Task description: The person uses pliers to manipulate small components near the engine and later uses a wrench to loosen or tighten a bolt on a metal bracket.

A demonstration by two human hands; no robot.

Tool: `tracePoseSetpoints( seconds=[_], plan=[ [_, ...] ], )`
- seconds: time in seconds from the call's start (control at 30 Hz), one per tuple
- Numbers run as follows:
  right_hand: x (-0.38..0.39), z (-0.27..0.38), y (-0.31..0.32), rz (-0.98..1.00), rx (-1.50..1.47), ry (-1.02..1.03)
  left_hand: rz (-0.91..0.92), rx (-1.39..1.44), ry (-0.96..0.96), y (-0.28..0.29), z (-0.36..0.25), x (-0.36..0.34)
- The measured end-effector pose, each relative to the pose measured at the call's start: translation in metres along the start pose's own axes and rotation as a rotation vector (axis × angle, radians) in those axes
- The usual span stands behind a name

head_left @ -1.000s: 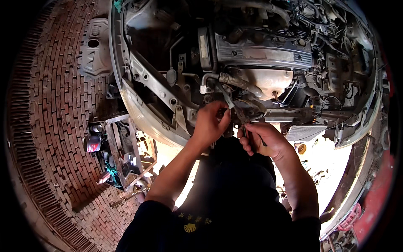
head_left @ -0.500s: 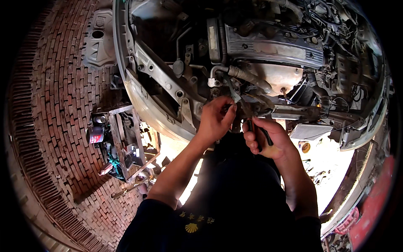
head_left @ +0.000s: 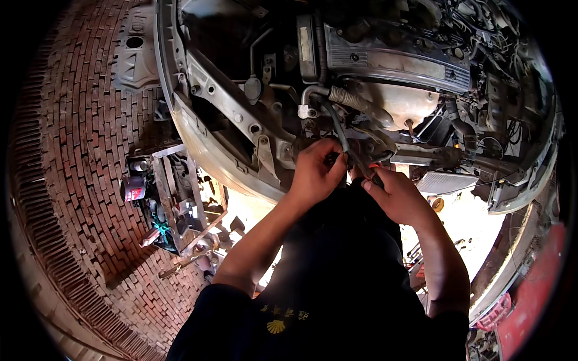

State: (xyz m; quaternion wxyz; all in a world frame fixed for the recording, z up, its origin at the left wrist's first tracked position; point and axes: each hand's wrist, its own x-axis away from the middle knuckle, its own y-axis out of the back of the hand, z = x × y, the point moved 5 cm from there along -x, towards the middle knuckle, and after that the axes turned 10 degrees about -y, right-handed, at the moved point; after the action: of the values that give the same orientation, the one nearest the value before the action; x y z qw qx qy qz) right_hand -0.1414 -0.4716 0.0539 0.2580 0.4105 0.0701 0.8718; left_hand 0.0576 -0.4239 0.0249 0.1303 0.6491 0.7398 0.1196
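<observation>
My left hand (head_left: pixel 319 170) is closed at the front of a car's open engine bay, with thumb and fingers pinching a grey sleeved cable (head_left: pixel 344 137). That cable slants down from beside a metal elbow pipe (head_left: pixel 312 96) toward my right hand (head_left: pixel 394 195). The right hand is closed near the cable's lower end, its back turned up. A dark part of the black-handled pliers (head_left: pixel 377 179) shows between its thumb and fingers; the rest is hidden. Something small and reddish shows just past those fingers, too little to name.
Beyond my hands lie the ribbed engine cover (head_left: pixel 409 60) and a heat shield (head_left: pixel 397 103). The metal front frame (head_left: pixel 232 111) runs along the left. A cluttered stand (head_left: pixel 171 198) with a can (head_left: pixel 133 188) is on the brick floor (head_left: pixel 84 180). A finned radiator-like panel (head_left: pixel 447 182) lies right.
My right hand has turned over, hiding the plier handles that showed in its palm, and closed in at the cable. More of the cable shows now. My view has shifted slightly.
</observation>
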Motion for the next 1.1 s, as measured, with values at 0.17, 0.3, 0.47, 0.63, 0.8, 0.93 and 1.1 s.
tracePoseSetpoints(
  seconds=[0.17,0.3,0.47,0.63,0.8,0.93,1.1],
  plan=[
    [0.010,-0.001,-0.002,-0.052,0.111,-0.090,-0.001,-0.001,-0.004,-0.004,-0.003,-0.002],
    [0.012,0.003,-0.004,-0.019,0.168,-0.152,-0.023,-0.101,-0.083,-0.004,-0.011,-0.004],
    [0.008,-0.002,-0.008,-0.002,-0.025,-0.139,-0.024,-0.139,-0.096,-0.002,-0.009,-0.004],
    [0.010,0.005,-0.040,0.351,-1.157,-0.267,-0.044,0.132,0.024,-0.002,0.002,-0.006],
    [0.014,0.017,-0.060,0.586,-1.597,-0.345,-0.135,0.811,0.443,-0.030,0.017,0.005],
    [0.013,0.018,-0.065,0.649,-1.721,-0.320,-0.186,0.958,0.518,-0.036,0.019,0.011],
    [0.007,0.019,-0.065,0.656,-1.775,-0.281,-0.195,0.937,0.505,-0.035,0.018,0.008]
  ],
)
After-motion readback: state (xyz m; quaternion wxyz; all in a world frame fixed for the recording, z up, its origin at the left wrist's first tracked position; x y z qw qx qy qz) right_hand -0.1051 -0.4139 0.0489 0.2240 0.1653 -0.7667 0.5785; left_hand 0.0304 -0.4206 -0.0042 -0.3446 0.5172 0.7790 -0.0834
